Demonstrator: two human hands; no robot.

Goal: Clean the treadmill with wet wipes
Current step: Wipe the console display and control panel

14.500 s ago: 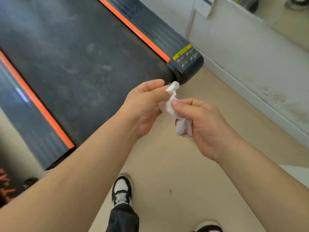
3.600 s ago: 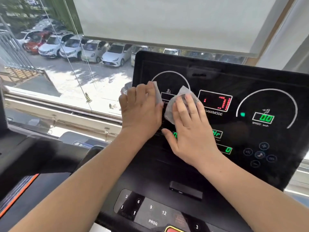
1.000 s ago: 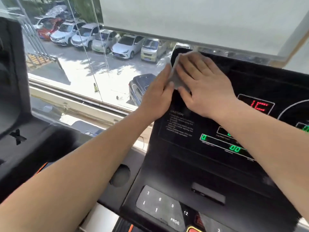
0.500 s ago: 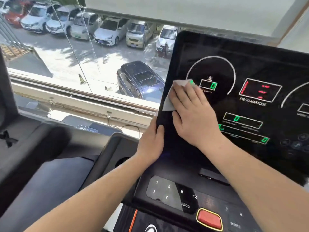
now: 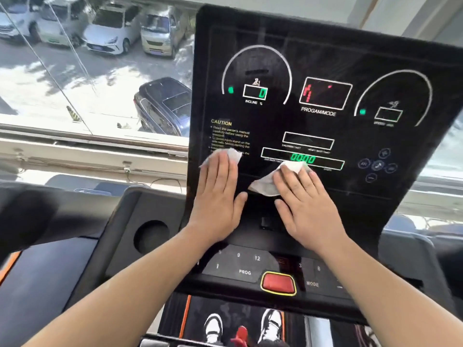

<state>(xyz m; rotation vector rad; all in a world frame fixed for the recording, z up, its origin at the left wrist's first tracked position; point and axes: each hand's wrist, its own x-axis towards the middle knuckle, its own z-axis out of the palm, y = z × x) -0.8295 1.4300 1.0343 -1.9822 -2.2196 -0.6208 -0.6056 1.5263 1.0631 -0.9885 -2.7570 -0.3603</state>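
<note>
Pressing flat near the centre of the frame, both hands rest on the glossy black treadmill console (image 5: 325,58). The left hand (image 5: 218,199), fingers straight and together, covers a thin white wet wipe (image 5: 233,154) just under the yellow caution text (image 5: 221,122). The right hand (image 5: 308,206), fingers also extended, pins a second crumpled white wet wipe (image 5: 263,187) below the green digit readout (image 5: 302,159). Neither hand curls round its wipe. A red rectangular stop button (image 5: 278,283) sits at lower centre; a round black cup holder (image 5: 151,236) lies to its left. Parked cars (image 5: 110,38) fill the upper left, seemingly behind glass.
</note>
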